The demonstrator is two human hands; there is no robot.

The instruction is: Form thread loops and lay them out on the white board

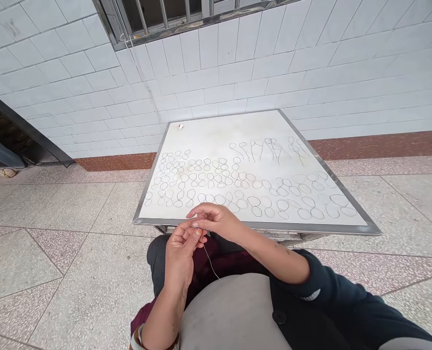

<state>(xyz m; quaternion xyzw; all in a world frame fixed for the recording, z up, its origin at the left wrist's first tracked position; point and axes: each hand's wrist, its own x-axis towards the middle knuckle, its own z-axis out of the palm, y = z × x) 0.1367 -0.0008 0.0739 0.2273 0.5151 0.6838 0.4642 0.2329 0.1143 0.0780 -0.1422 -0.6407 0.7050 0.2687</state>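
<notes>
My left hand is closed in front of the table's near edge, its thumb and fingertips pinching a thin wire. From the pinch, the wire's loose end hangs in a curve towards my lap. My right hand meets the left one, with its thumb and fingers closed together at the same spot. What lies between the right fingertips is too small to see clearly. Just beyond the hands, many thin wire loops, several shaped like a figure eight, lie in rows on the white table.
Bent wire pieces with long tails lie at the table's back right. A small white and red item sits in the far left corner. Behind the table stands a tiled wall with a barred window. Speckled tiles cover the floor.
</notes>
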